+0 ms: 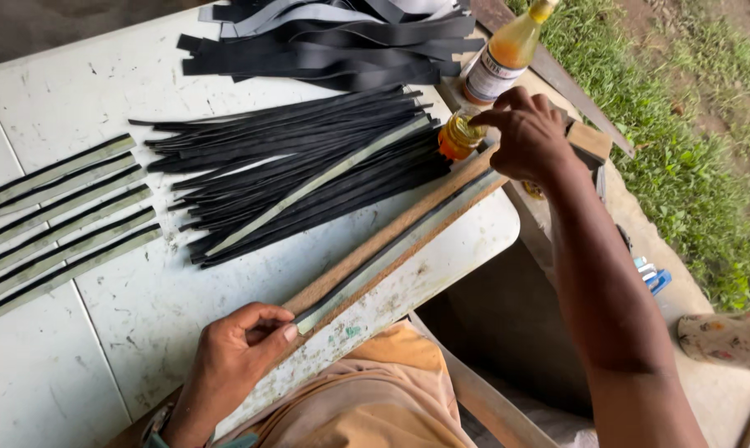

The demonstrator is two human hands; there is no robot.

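My left hand [240, 342] presses its thumb on the near end of a long grey-black strip [400, 242] that lies on a narrow wooden board [366, 249] along the table's front edge. My right hand [528, 137] reaches to the board's far end, fingertips pinched at the mouth of a small open jar of orange-yellow liquid [458, 135]; what they pinch is hidden. A tall bottle of amber liquid [506, 54] stands just behind the jar.
A heap of thin black strips [300, 170] covers the middle of the white table [101, 91]. Wider black bands [333, 41] are piled at the back. Several grey-edged strips [60, 224] lie in a row at left. Grass borders the right side.
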